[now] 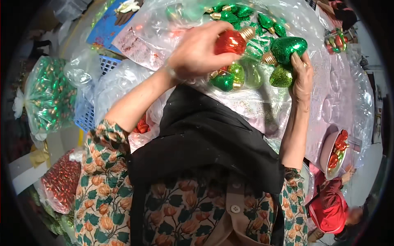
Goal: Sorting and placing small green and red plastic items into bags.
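Observation:
My left hand point(197, 49) is closed around a shiny red bulb-shaped ornament point(230, 42) with a gold screw cap. My right hand point(303, 80) grips a larger green bulb ornament point(289, 49), its gold cap pointing left. Just below that, a lime-green glitter bulb point(281, 77) sits against the right fingers; whether they hold it too I cannot tell. Between the hands lie a dark green bulb point(223, 82) and a lighter green bulb point(237, 73), beside a clear plastic cup shape point(253, 76). Beyond them spread several smaller green glitter bulbs point(236, 16).
Clear plastic sheeting covers much of the table. At the left are a bag of green ornaments point(51, 96), a bag of red ones point(61, 180) and a blue basket point(85, 112). To the right stands a pink bowl point(329, 151) of bulbs, near a person in red point(328, 209).

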`<state>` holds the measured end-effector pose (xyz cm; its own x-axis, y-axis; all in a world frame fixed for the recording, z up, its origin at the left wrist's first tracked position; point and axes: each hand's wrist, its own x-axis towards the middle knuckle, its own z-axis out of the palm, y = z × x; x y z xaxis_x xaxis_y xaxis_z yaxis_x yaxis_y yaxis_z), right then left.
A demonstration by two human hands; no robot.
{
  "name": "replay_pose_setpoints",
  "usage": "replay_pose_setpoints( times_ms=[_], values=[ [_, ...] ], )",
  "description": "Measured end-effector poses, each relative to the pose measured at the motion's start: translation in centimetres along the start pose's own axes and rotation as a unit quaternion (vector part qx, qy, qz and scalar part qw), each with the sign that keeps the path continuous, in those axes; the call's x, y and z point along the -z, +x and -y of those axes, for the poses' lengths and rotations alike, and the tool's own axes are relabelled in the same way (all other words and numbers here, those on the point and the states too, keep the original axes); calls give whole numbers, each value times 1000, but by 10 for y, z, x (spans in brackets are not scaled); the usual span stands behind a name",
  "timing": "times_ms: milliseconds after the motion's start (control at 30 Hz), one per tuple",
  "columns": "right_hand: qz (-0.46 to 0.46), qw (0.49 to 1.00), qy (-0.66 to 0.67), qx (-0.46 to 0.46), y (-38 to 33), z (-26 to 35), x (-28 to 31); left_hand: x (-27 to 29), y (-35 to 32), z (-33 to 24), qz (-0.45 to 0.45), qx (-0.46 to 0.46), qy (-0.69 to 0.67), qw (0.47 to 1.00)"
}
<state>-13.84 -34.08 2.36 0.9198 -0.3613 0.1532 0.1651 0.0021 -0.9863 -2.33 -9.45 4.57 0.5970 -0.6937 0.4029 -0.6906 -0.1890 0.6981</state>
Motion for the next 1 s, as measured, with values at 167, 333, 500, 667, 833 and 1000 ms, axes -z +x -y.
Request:
replay_pose_setpoints(
  times_ms=[167,333,500,667,833,1000],
  values=[
    [-38,987,155,26,-7,10,-17,-23,44,-13,286,46,162,943],
    [37,998,-2,51,-1,13,-29,-36,60,9,432,88,103,892],
    [160,959,-227,55,12,12,-31,-46,54,25,478,36,124,869],
    [199,860,-466,59,23,36,-49,-59,43,10,581,31,249,774],
    [239,767,-592,66,29,39,-65,-63,29,21,608,52,67,789],
    [311,711,-622,107,34,35,-66,-55,22,23,536,-45,-102,837]
  ],
)
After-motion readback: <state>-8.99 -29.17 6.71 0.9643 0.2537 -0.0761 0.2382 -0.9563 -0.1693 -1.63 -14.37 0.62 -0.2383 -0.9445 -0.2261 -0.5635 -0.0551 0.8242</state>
